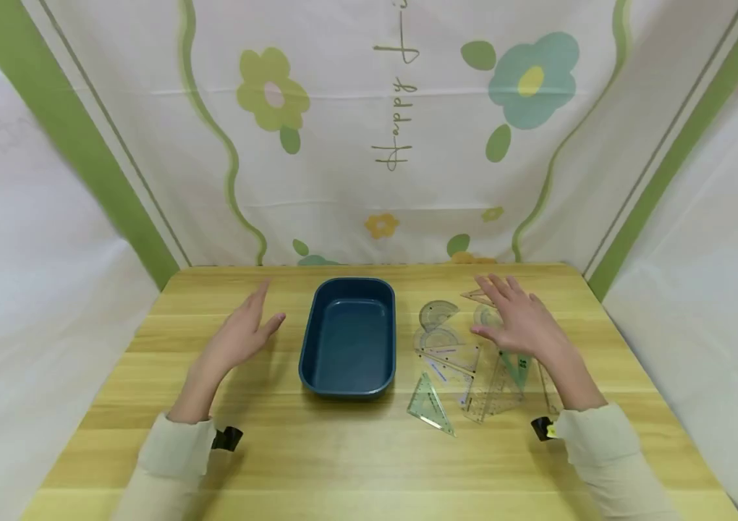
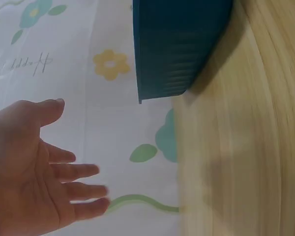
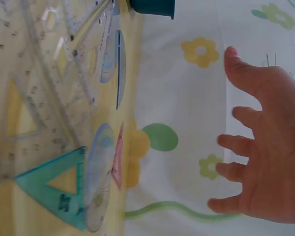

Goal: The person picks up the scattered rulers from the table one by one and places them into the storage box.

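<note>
My left hand (image 1: 239,334) hovers to the left of a dark blue rectangular tub (image 1: 352,347), its fingers extended and thumb apart, holding nothing. In the left wrist view the tub's ribbed side (image 2: 172,64) stands beyond the open palm. Over the far right of the table, my right hand (image 1: 525,325) is raised with fingers spread and nothing in them. Beneath and beside it lie several clear set squares and protractors, among them a grey protractor (image 1: 435,314) and a green-tinted set square (image 1: 430,407). A teal set square (image 3: 59,191) and a pink-edged one (image 3: 118,162) show in the right wrist view.
The wooden table (image 1: 349,463) ends at a white cloth wall (image 1: 343,174) printed with flowers, and more white cloth hangs at both sides. The transparent pieces overlap one another right of the tub. Each wrist carries a small black camera mount (image 1: 228,438).
</note>
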Motion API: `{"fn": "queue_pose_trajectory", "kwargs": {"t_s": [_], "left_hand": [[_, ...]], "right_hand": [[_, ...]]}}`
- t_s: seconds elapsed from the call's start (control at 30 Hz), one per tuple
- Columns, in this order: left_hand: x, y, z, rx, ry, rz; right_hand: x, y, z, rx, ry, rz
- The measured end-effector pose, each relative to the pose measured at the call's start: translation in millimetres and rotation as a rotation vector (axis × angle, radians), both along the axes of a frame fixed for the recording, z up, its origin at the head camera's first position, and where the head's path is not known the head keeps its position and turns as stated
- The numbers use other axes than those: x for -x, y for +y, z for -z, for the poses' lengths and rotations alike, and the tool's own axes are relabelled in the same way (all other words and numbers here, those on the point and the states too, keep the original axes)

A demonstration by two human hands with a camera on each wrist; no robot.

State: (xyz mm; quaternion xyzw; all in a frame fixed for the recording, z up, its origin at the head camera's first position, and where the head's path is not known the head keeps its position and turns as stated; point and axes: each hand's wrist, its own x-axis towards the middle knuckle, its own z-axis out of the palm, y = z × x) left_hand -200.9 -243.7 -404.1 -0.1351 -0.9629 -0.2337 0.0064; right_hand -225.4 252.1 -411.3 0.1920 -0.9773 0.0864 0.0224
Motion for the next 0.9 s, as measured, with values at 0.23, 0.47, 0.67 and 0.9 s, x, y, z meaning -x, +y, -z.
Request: {"fn": "queue_pose_trajectory", "kwargs": {"t_s": [0.23, 0.47, 0.67, 0.9], "left_hand": [[9.8, 6.7, -7.5, -0.022, -0.160, 0.079], [22.2, 16.7, -12.1, -0.056, -0.364, 0.091], [29.3, 25.9, -18.7, -0.056, -0.452, 0.082], [37.5, 35.1, -17.9, -0.014, -0.496, 0.095]], "right_hand": [[23.5, -19, -9.3, -0.071, -0.058, -0.135], [57.6, -40, -5.0, -0.126, -0.163, -0.231], [86.9, -56, 7.7, -0.155, -0.278, -0.342], [109.8, -64, 28.6, -0.141, -0.334, -0.416]]}}
